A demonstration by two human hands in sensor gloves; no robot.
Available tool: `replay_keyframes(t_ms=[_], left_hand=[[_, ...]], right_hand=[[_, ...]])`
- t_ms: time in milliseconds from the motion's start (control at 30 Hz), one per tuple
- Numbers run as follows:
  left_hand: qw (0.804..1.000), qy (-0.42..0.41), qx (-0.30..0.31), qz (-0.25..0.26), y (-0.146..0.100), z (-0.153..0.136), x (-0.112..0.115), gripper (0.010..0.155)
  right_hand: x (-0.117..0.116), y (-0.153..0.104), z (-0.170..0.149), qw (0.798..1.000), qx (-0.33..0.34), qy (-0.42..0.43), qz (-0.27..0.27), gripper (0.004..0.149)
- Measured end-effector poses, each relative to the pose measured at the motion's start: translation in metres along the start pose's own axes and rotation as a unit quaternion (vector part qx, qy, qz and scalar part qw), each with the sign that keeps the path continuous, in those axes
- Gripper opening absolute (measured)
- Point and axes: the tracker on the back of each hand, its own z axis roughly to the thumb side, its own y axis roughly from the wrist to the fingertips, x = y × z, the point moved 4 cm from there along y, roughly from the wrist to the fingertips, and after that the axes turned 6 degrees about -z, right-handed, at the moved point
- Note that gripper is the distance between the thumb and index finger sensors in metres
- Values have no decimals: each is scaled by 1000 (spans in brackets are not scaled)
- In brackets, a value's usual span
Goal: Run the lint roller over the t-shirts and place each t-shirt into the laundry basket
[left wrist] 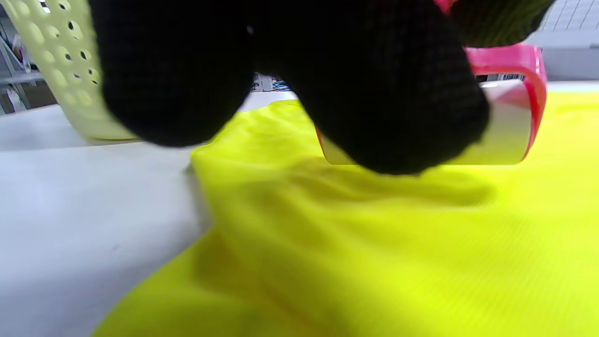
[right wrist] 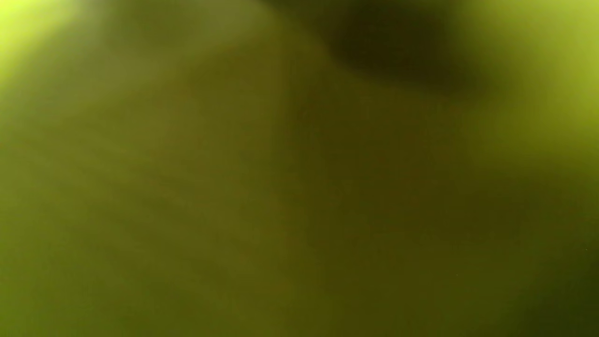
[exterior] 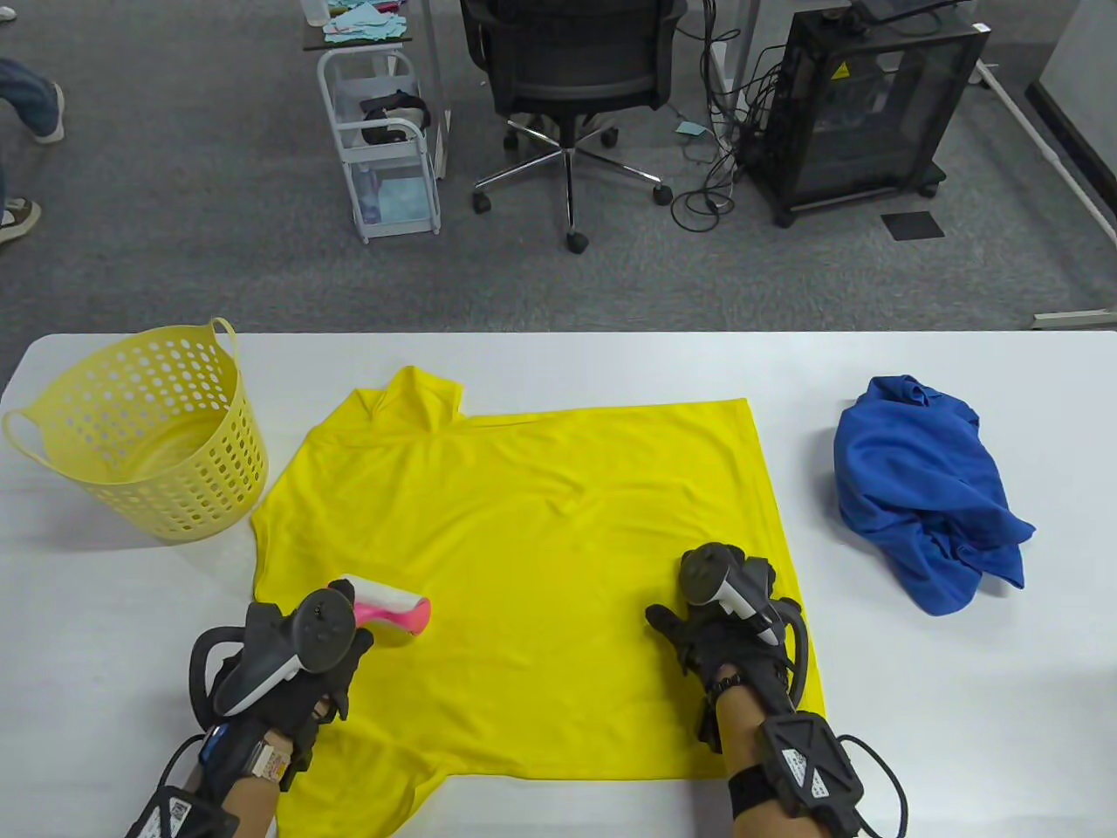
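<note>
Near the lower left of the yellow t-shirt [exterior: 524,541], my left hand [exterior: 297,663] has its fingers curled round the handle of the lint roller [exterior: 393,607], and in the left wrist view the white drum sits down on the cloth with its pink frame arching over it. My right hand [exterior: 733,628] lies on the shirt's lower right part and seems to pin it to the surface [exterior: 916,698]; the tracker hides the fingers and the right wrist view is only a yellow blur, so I cannot tell whether they are spread flat or bent.

What matters next, I judge, is that nearly all the unrolled cloth lies away from me and to the right of the roller, toward the collar and the far hem. The drum's long axis runs roughly left to right across the shirt, so pushing it straight away from me should make it turn rather than drag.

The laundry basket [exterior: 140,436] stands just beside the shirt's left sleeve, nearer my left hand. A blue t-shirt [exterior: 916,489] lies crumpled well to the right, nearer my right hand, not yet rolled.
</note>
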Motion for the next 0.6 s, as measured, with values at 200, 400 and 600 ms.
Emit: replay_keyframes(t_ms=[200,400,600], left_hand=[[999,40,-12,13,26,13,2,62],[995,68,-64,41,104,33,-14,62],[991,62,-118,25,155,51,-27,63]], right_hand=[[-8,2,5,999,-2,-38,23,81],[-9,2,5,999,-2,-34,25,81],[-8,2,5,999,-2,-34,27,81]])
